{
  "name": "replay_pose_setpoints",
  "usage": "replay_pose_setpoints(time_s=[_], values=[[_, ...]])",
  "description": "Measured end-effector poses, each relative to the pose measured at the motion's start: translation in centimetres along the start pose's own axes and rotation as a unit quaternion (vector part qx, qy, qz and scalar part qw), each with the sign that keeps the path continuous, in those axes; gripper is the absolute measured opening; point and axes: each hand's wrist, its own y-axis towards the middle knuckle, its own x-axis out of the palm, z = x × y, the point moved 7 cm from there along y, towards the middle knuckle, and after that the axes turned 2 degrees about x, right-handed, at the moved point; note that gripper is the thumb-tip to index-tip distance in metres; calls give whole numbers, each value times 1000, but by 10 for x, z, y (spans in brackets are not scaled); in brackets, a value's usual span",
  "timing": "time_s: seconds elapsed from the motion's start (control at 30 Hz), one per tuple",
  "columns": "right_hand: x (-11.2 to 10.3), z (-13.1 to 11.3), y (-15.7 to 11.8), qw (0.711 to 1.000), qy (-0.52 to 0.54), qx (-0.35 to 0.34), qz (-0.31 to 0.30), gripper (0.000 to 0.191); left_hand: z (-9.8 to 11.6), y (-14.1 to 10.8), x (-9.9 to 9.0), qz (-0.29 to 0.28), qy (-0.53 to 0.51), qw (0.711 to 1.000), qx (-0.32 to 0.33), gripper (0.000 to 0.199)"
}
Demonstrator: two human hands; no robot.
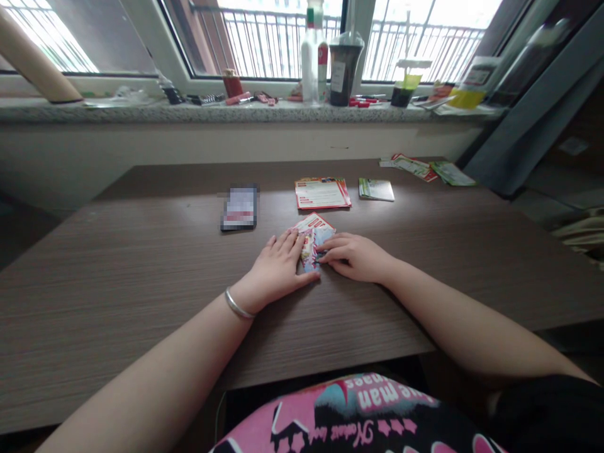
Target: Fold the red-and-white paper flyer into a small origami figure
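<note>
A small colourful folded paper, with red, white and light blue printing, lies on the brown table between my hands. My left hand rests flat on its left side, fingers spread and thumb reaching along its near edge. From the right, my right hand touches the paper with its fingertips, the fingers slightly bent and apart. Beyond the paper is a stack of red-bordered white cards. A smaller stack of green and white cards sits to its right.
A phone lies left of the cards. Printed leaflets are at the table's far right corner. Bottles, a dark cup and small items stand along the stone windowsill. The table's near edge runs just before my body.
</note>
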Motion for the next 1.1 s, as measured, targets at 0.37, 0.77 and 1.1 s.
replay_pose_setpoints(time_s=[0.37,0.77,1.1], values=[[-10,30,-4,982,-123,141,19,31,-1,-1,-2,-24,-14,1000,-12,92],[-9,32,-8,979,-118,166,32,52,-5,-4,-11,-55,-44,996,47,81],[-7,27,-7,990,-9,130,50,48,-1,-5,-14,-4,-58,992,114,68]])
